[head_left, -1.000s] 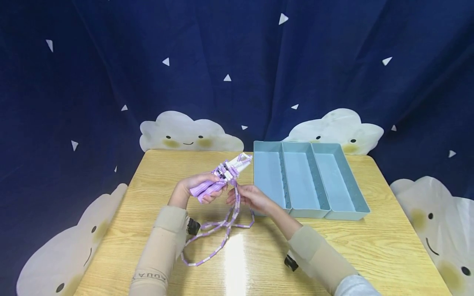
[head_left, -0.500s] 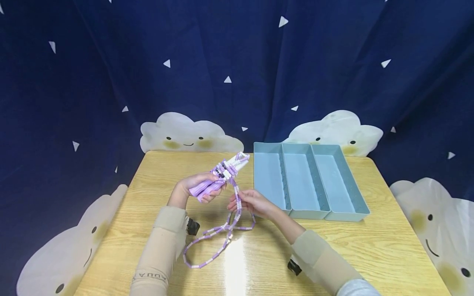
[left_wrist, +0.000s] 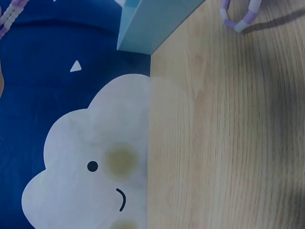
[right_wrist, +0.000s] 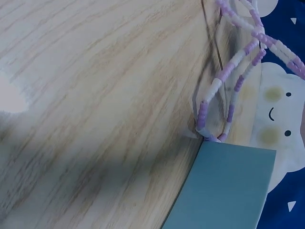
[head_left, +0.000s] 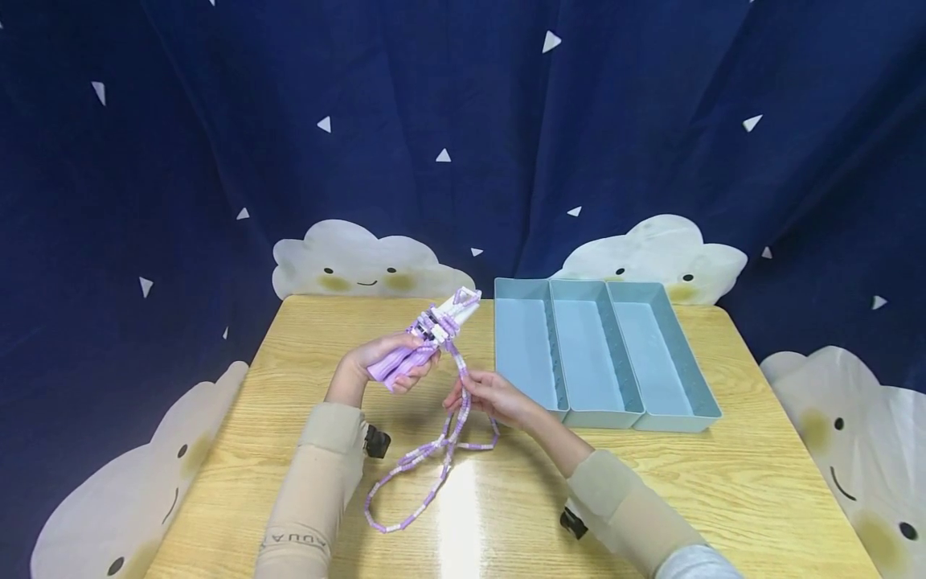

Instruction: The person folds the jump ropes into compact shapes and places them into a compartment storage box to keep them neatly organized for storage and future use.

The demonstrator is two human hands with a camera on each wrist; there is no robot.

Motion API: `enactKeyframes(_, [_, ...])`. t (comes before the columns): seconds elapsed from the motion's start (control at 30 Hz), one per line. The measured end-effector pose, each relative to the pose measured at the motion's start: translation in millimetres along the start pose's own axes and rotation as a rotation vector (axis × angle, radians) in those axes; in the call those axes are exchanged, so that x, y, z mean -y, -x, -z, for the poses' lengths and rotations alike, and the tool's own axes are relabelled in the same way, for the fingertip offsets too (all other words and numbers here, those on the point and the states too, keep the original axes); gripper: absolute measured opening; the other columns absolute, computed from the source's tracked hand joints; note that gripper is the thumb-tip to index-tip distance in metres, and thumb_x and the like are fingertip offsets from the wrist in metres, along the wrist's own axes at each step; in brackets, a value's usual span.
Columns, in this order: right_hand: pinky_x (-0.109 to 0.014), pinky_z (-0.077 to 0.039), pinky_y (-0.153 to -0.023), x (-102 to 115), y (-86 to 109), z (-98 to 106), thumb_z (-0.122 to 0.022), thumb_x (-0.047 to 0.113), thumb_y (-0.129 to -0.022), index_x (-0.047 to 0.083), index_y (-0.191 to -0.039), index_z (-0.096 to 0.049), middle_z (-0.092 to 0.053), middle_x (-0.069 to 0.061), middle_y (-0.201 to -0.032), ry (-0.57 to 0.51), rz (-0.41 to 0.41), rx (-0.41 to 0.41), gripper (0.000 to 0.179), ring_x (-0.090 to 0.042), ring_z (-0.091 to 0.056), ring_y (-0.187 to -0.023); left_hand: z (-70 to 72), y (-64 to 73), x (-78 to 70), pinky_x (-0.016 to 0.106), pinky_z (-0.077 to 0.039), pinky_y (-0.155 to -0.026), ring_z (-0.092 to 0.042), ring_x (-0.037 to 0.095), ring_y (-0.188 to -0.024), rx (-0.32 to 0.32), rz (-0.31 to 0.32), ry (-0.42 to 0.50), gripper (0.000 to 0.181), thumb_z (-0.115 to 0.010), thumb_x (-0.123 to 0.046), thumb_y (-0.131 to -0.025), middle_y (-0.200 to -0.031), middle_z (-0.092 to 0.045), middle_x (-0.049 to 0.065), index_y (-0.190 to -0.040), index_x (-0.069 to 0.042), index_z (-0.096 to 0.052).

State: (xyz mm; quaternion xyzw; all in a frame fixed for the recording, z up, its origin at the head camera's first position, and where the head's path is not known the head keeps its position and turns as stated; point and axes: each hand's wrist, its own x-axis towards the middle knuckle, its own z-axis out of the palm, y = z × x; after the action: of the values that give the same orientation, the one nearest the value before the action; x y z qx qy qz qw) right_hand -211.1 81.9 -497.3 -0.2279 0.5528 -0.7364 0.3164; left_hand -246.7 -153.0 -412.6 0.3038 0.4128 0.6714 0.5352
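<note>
Navy curtain (head_left: 492, 96), white clouds (head_left: 354, 257), wooden table (head_left: 752, 482)

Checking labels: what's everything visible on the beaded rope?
The beaded rope is lilac and white and looks like plastic, with two lilac-and-white handles and cord wound around them. The left hand grips the handles aslant above the table; the right hand holds the cord. Loose loops hang below; their contact with the table is unclear.

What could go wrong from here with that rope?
Loose strands of the beaded rope cross below the right hand, so they might tangle. One loop appears close to the blue tray and might snag. Coils around the purple handles could slip if the grip of the left hand eases.
</note>
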Motion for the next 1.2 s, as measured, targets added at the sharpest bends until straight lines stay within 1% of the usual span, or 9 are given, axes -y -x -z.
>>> enactKeyframes(0.1, [-0.047,-0.044,-0.092,0,-0.6,-3,-0.039,0.02,-0.098,0.005,-0.096,-0.054,-0.066,-0.001,-0.084,-0.023,-0.015,-0.053,0.021,-0.023,-0.064,-0.085,8.4,-0.1,5.1,0.015,-0.034,-0.043,-0.041,0.003,-0.05,-0.011,0.0,-0.002,0.03,-0.024,-0.026,-0.096,-0.07,-0.046,-0.004,-0.102,-0.009,-0.047])
enactKeyframes(0.23, [-0.027,-0.053,-0.077,1,-1.9,-4,-0.039,0.018,-0.098,-0.001,-0.099,-0.054,-0.066,-0.001,-0.081,-0.05,-0.014,-0.115,0.024,-0.016,-0.065,-0.077,19.5,1.6,12.1,0.015,-0.035,-0.042,-0.041,0.002,-0.049,-0.049,-0.002,-0.016,0.028,-0.031,-0.032,-0.095,-0.069,-0.045,-0.004,-0.102,-0.009,-0.046])
enactKeyframes(0.4, [-0.024,-0.053,-0.073,11,-2.1,2,-0.038,0.018,-0.098,0.001,-0.095,-0.056,-0.066,0.001,-0.078,0.011,0.026,-0.168,0.025,-0.013,-0.065,-0.074,21.8,5.2,12.0,0.015,-0.035,-0.043,-0.041,0.002,-0.049,-0.083,-0.03,-0.011,0.028,-0.03,-0.03,-0.096,-0.069,-0.045,-0.004,-0.102,-0.006,-0.045])
enactKeyframes(0.53, [-0.026,-0.053,-0.074,24,-0.9,7,-0.039,0.018,-0.099,-0.005,-0.097,-0.055,-0.067,0.0,-0.078,0.063,0.058,-0.158,0.029,-0.015,-0.065,-0.074,24.0,8.3,13.2,0.015,-0.035,-0.043,-0.04,0.003,-0.049,-0.119,-0.032,-0.007,0.028,-0.028,-0.027,-0.096,-0.069,-0.044,-0.003,-0.101,-0.007,-0.046])
enactKeyframes(0.6, [-0.026,-0.053,-0.075,30,0.0,8,-0.038,0.018,-0.099,-0.005,-0.098,-0.055,-0.067,0.0,-0.078,0.102,0.057,-0.147,0.028,-0.014,-0.065,-0.075,24.8,9.3,14.2,0.015,-0.035,-0.043,-0.04,0.003,-0.049,-0.145,-0.025,-0.012,0.028,-0.026,-0.026,-0.096,-0.069,-0.044,-0.004,-0.1,-0.007,-0.047])
enactKeyframes(0.77, [-0.029,-0.053,-0.076,47,2.9,10,-0.038,0.017,-0.099,-0.012,-0.102,-0.054,-0.067,0.0,-0.079,0.257,0.035,-0.1,0.033,-0.013,-0.065,-0.075,25.7,10.0,17.2,0.016,-0.036,-0.042,-0.04,0.003,-0.048,-0.222,0.007,-0.031,0.027,-0.026,-0.024,-0.095,-0.068,-0.045,-0.004,-0.099,-0.009,-0.048])
enactKeyframes(0.97, [-0.042,-0.053,-0.075,65,4.9,9,-0.039,0.015,-0.098,-0.015,-0.103,-0.054,-0.066,-0.009,-0.079,0.404,0.024,-0.043,0.034,-0.016,-0.064,-0.072,24.2,9.2,17.2,0.016,-0.035,-0.041,-0.04,0.003,-0.047,-0.31,0.066,-0.073,0.027,-0.026,-0.025,-0.095,-0.067,-0.046,-0.004,-0.096,-0.009,-0.048])
enactKeyframes(1.07, [-0.044,-0.053,-0.073,72,4.8,9,-0.039,0.013,-0.098,-0.015,-0.101,-0.055,-0.066,-0.015,-0.079,0.46,0.031,-0.019,0.032,-0.018,-0.065,-0.07,24.8,9.0,17.2,0.016,-0.035,-0.041,-0.04,0.004,-0.046,-0.331,0.079,-0.089,0.029,-0.023,-0.022,-0.095,-0.067,-0.047,-0.003,-0.095,-0.008,-0.049])
enactKeyframes(1.2, [-0.039,-0.055,-0.069,79,4.8,8,-0.038,0.009,-0.098,-0.017,-0.099,-0.055,-0.065,-0.021,-0.079,0.519,0.027,0.014,0.031,-0.019,-0.065,-0.069,26.1,8.7,17.9,0.017,-0.036,-0.042,-0.042,0.005,-0.048,-0.324,0.077,-0.116,0.033,-0.02,-0.017,-0.096,-0.068,-0.048,-0.001,-0.094,-0.007,-0.051])
